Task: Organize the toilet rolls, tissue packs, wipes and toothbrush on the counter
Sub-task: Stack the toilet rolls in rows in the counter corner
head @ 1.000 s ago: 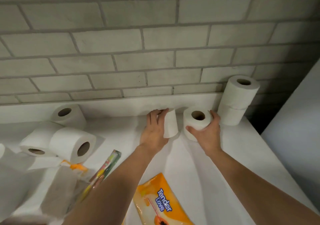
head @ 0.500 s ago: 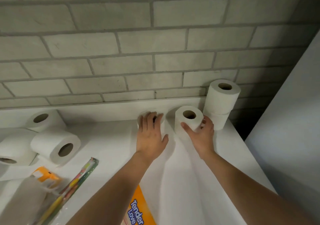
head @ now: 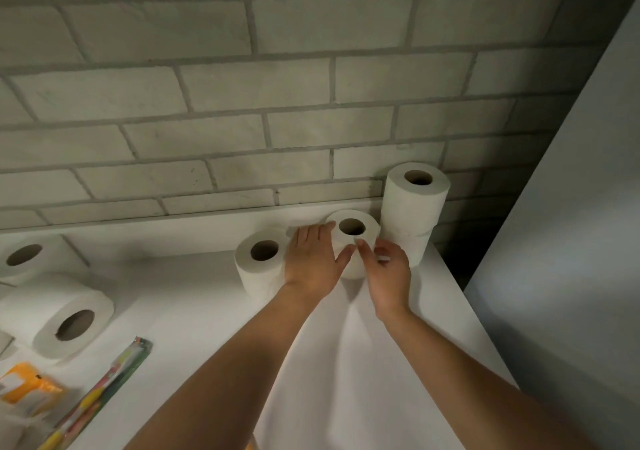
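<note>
A white toilet roll (head: pixel 363 216) stands upright at the back of the white counter (head: pixel 194 304). My left hand (head: pixel 311 262) cups its left side, fingers behind and thumb in front. From the right, my right hand (head: pixel 389 273) pinches its front rim. Touching it on the right is a stack of two toilet rolls (head: pixel 414 207) in the corner. Another upright roll (head: pixel 258 266) stands just left of my left hand. Two more rolls (head: pixel 65 318) lie on their sides at far left. A packaged toothbrush (head: pixel 107 387) and an orange tissue pack (head: pixel 29 385) lie at lower left.
A grey brick wall (head: pixel 294 86) with a low white ledge (head: pixel 173 231) runs behind the counter. A pale side wall (head: pixel 571 242) closes off the right, with a dark gap beside the stack. White paper (head: pixel 346 363) lies over the counter under my forearms.
The roll that my left hand covered now stands free to its left. Both hands have closed on the middle roll, which sits nearer the corner stack. The view has shifted right.
</note>
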